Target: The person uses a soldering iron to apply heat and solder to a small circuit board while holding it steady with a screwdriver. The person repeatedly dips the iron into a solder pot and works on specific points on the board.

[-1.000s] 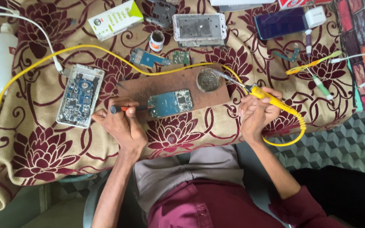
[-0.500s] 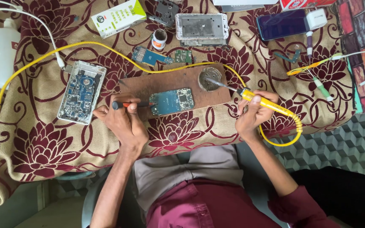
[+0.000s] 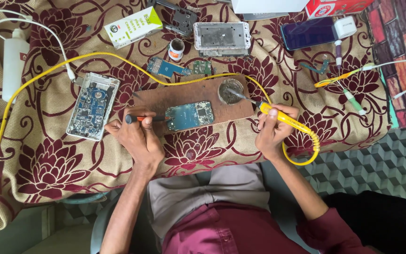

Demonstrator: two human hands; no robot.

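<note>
My right hand (image 3: 272, 130) grips a yellow soldering iron (image 3: 285, 120); its tip rests in a small round tin (image 3: 230, 91) on a brown wooden board (image 3: 165, 98). A blue-green circuit board (image 3: 189, 115) lies on the board's near edge. My left hand (image 3: 135, 136) holds a small red-and-black screwdriver (image 3: 143, 119) with its tip against the circuit board's left end. The iron's yellow cord (image 3: 48, 70) loops across the table to the left.
An opened phone body (image 3: 92, 106) lies left of the board. At the back are a second phone frame (image 3: 221, 36), a small circuit board (image 3: 167, 67), a solder spool (image 3: 176, 47), a green-white box (image 3: 133, 27), a dark phone (image 3: 308, 33) and a white charger (image 3: 15, 61).
The soldering iron's tip has moved left from above the table onto the round tin. My left hand has stayed at the circuit board with the screwdriver.
</note>
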